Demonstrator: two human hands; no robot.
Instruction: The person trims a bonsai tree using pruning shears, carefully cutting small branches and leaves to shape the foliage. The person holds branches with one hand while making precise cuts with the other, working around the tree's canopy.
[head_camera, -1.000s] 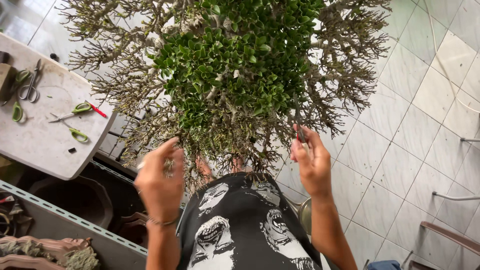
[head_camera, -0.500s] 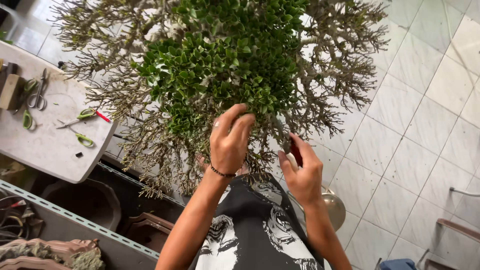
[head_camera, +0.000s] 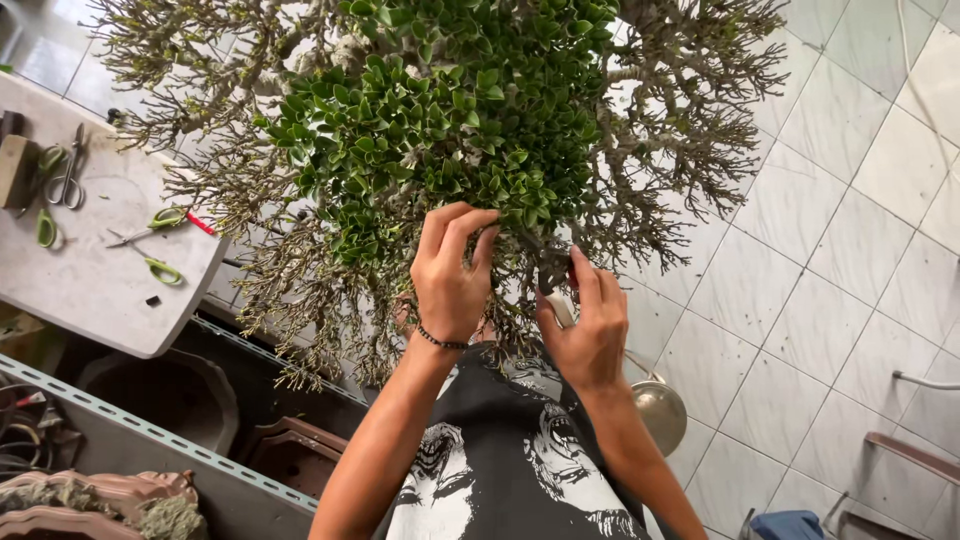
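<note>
Bonsai tree (head_camera: 450, 110) fills the upper frame from ten to two o'clock before us, its green leafy crown central and bare twiggy branches fanning outward; its long axis seems to run upward toward the camera, since we look down on the crown. Our left hand (head_camera: 452, 275) closes its fingers on a leafy sprig at the crown's six o'clock edge, probably to steady it, while our right hand (head_camera: 590, 335) grips a small pale-handled tool (head_camera: 558, 300) pointing toward twelve o'clock into the foliage. Spare scissors (head_camera: 68, 180) lie on the white table (head_camera: 100, 290) at nine o'clock.
</note>
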